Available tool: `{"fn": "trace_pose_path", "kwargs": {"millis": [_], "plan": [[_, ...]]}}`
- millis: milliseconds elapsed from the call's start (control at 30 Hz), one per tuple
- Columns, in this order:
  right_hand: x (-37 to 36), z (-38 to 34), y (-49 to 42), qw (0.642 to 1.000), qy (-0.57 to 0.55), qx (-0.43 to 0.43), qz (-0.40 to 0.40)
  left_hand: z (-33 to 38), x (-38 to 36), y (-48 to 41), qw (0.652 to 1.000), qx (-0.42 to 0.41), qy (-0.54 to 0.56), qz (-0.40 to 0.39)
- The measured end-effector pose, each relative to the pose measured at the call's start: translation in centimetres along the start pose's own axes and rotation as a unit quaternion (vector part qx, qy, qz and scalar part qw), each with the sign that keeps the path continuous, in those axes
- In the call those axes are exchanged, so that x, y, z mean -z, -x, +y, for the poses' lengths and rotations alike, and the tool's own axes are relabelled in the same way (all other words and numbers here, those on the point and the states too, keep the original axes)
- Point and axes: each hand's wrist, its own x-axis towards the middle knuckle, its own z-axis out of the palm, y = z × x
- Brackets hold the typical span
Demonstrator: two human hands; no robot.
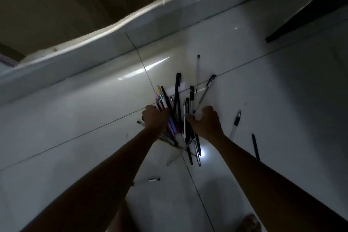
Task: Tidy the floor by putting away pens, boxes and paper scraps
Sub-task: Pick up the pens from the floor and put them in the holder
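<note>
A pile of several pens (178,113) lies on the glossy white tiled floor (75,118), black, clear and coloured ones crossing each other. My left hand (155,117) is at the pile's left side, fingers curled round a bunch of coloured pens. My right hand (204,121) is at the pile's right side, fingers curled round a few clear and black pens. Loose pens lie apart: a clear one with a black grip (235,124), a dark one (255,146), a small one (148,180) near my left forearm, and a clear one (197,73) beyond the pile.
A white skirting step (113,43) runs diagonally behind the pens, with a brown cardboard-like wall (66,0) above it. A dark piece of furniture (310,11) stands at the upper right. My bare foot (249,223) shows at the bottom edge.
</note>
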Motion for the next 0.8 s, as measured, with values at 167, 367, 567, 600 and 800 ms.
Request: {"fn": "trace_pose_path", "kwargs": {"millis": [167,367,567,600,800], "plan": [[-1.1,-0.5,0.0,0.999,0.018,-0.006,0.036,-0.4,-1.4,-1.7,1.0,-0.019,-0.003,0.019],[-2.1,-1.3,0.0,0.997,0.052,0.013,0.06,1.7,-1.4,0.8,0.999,-0.029,-0.022,0.024],[-2.9,-1.5,0.1,0.997,0.035,0.033,0.068,1.8,-1.6,1.3,0.996,-0.055,-0.073,0.013],[-3.1,-1.6,0.2,0.996,0.027,0.041,0.071,1.8,-1.5,1.5,0.995,-0.063,-0.083,0.005],[-3.9,-1.8,0.3,0.996,0.005,0.042,0.074,2.0,-1.8,1.8,0.99,-0.094,-0.105,-0.004]]}}
